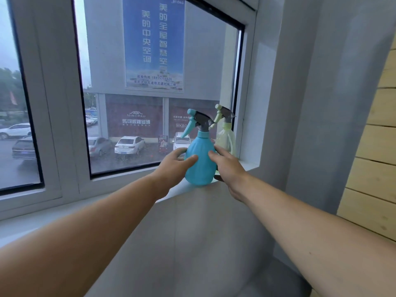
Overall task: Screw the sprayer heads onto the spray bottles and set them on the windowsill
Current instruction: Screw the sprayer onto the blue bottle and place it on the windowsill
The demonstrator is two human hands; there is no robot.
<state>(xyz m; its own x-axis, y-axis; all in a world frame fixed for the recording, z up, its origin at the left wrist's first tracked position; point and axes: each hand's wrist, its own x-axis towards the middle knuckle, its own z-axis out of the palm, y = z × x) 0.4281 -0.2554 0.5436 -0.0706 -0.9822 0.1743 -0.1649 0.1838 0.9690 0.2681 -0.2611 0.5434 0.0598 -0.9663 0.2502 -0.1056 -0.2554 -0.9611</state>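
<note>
A blue spray bottle (pixel 201 161) with a grey and blue sprayer head (pixel 198 122) on its neck stands upright on the white windowsill (pixel 177 189). My left hand (pixel 173 166) cups its left side and my right hand (pixel 228 168) cups its right side, fingers against the body. Just behind it to the right, a pale green spray bottle (pixel 226 138) stands upright in the window corner, with a grey and green sprayer head (pixel 224 113) fitted.
The window pane (pixel 150 82) rises right behind the bottles, its white frame (pixel 62 103) to the left. A grey wall (pixel 317 103) closes the sill on the right. Wooden slats (pixel 377 146) run along the far right.
</note>
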